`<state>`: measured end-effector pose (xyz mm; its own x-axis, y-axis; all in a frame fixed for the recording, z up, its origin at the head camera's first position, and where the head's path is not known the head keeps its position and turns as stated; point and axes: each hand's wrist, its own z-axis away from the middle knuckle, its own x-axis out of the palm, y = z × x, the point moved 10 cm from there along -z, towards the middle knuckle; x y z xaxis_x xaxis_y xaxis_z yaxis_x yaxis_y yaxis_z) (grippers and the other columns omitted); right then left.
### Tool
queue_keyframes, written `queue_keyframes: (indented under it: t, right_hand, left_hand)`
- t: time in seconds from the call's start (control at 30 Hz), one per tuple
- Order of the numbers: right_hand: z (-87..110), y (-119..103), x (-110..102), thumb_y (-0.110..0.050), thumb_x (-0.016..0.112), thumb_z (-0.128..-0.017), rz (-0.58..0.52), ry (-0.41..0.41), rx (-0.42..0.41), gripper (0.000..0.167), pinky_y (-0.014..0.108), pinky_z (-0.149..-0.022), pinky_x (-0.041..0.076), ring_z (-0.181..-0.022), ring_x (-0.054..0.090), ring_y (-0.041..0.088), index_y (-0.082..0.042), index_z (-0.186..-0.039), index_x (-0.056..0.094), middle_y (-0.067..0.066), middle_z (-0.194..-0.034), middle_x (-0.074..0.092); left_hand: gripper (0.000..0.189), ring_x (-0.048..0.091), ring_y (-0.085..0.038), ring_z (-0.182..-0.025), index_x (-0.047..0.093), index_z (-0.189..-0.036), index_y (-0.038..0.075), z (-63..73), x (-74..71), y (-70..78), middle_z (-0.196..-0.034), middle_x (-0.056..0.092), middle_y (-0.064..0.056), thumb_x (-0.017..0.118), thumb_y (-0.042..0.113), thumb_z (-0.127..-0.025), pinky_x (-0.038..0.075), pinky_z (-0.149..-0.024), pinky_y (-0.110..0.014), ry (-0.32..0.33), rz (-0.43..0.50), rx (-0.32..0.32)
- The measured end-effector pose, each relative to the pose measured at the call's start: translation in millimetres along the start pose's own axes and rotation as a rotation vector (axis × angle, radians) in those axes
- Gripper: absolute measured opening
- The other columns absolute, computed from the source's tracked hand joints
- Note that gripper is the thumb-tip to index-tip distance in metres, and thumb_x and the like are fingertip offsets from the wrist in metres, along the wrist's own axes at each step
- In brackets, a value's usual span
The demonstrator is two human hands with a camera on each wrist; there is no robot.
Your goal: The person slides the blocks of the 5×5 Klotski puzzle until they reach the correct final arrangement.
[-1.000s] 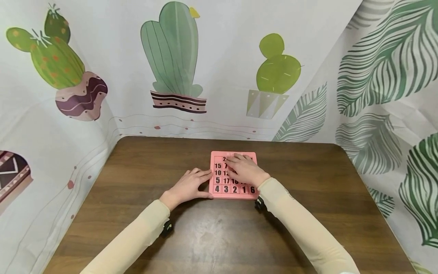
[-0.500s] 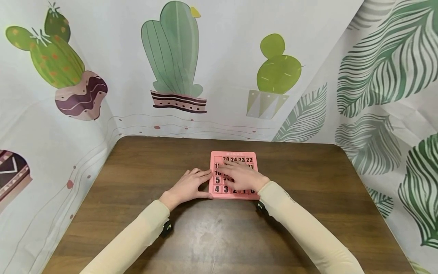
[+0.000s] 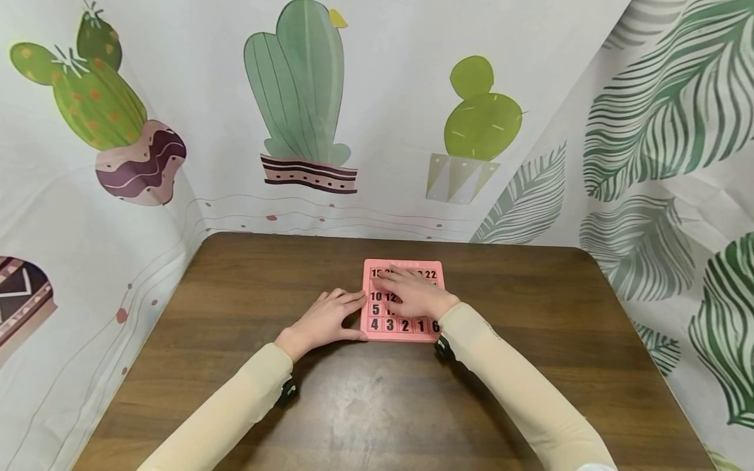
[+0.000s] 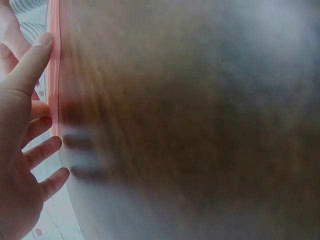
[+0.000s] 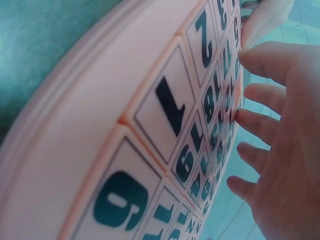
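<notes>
Pink sliding number puzzle (image 3: 404, 325), far-centre on the table (image 3: 365, 405), looks unsorted: near row of tiles (image 3: 391, 325) reads 4, 3, 2, 1, 6. Left hand (image 3: 323, 320), spread, touches its left edge; right hand (image 3: 415, 292), loosely extended, covers others.

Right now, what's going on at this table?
Someone has both hands at a pink number puzzle on a wooden table. The left hand rests against its left edge; the right hand is over the board, exact contact unclear. The 15 tile sits top left; the bottom row reads 4, 3, 2, 1, 6.
</notes>
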<state>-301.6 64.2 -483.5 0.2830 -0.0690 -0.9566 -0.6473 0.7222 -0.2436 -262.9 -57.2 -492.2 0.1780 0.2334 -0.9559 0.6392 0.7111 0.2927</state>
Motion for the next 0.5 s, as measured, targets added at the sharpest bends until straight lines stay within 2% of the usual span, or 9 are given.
queue_keyframes:
  t: [0.13,0.23,0.3,0.37,0.43,0.5]
  right_hand:
    - [-0.8,0.5,-1.0,-0.038,0.052,-0.107,0.017,0.012,-0.007,0.058,0.058,-0.124,0.021,-0.157,0.023,0.034,-0.016,-0.161,0.043,0.008,-0.168,0.036]
    - [1.8,-2.7,-4.4,-0.035,0.054,-0.107,0.041,0.049,-0.033,0.055,0.057,-0.122,0.026,-0.153,0.032,0.033,-0.017,-0.158,0.048,0.011,-0.162,0.043]
    - [5.7,-6.3,-6.6,-0.033,0.056,-0.106,0.081,0.079,-0.061,0.050,0.054,-0.120,0.032,-0.143,0.043,0.031,-0.018,-0.155,0.054,0.012,-0.151,0.052]
    - [10.7,-10.1,-7.9,-0.030,0.058,-0.105,0.129,0.107,-0.087,0.046,0.051,-0.114,0.038,-0.127,0.052,0.028,-0.020,-0.150,0.059,0.010,-0.133,0.058]
    - [16.1,-12.9,-8.0,-0.028,0.060,-0.104,0.168,0.123,-0.101,0.044,0.049,-0.108,0.042,-0.113,0.052,0.025,-0.023,-0.147,0.063,0.007,-0.119,0.058]
    - [20.3,-13.4,-5.6,-0.028,0.060,-0.103,0.191,0.117,-0.092,0.044,0.049,-0.106,0.042,-0.107,0.050,0.023,-0.027,-0.147,0.063,0.005,-0.113,0.056]
  left_hand:
    - [0.088,0.049,-0.027,-0.133,0.053,-0.154,0.012,-0.3,0.3,0.3,-0.159,0.050,-0.005,0.075,0.063,-0.087,0.042,-0.106,-0.056,0.003,0.000,0.002]
    - [0.087,0.049,-0.027,-0.133,0.054,-0.154,0.011,-0.4,0.9,0.5,-0.159,0.050,-0.005,0.075,0.062,-0.087,0.042,-0.106,-0.056,0.005,0.000,0.007]
    - [0.087,0.049,-0.027,-0.133,0.053,-0.154,0.011,-0.6,1.7,0.2,-0.159,0.050,-0.005,0.075,0.062,-0.087,0.042,-0.106,-0.056,0.005,0.000,0.007]
    - [0.087,0.049,-0.027,-0.133,0.054,-0.154,0.011,-1.1,2.1,-0.5,-0.159,0.051,-0.005,0.076,0.062,-0.087,0.042,-0.106,-0.056,0.006,0.001,0.006]
    - [0.087,0.049,-0.027,-0.133,0.054,-0.153,0.011,-1.4,2.0,-1.4,-0.158,0.051,-0.005,0.076,0.062,-0.086,0.042,-0.106,-0.056,0.007,0.006,0.004]
    - [0.088,0.049,-0.027,-0.133,0.054,-0.153,0.011,-1.5,1.5,-2.0,-0.158,0.051,-0.005,0.076,0.063,-0.086,0.042,-0.106,-0.055,0.007,0.005,0.003]
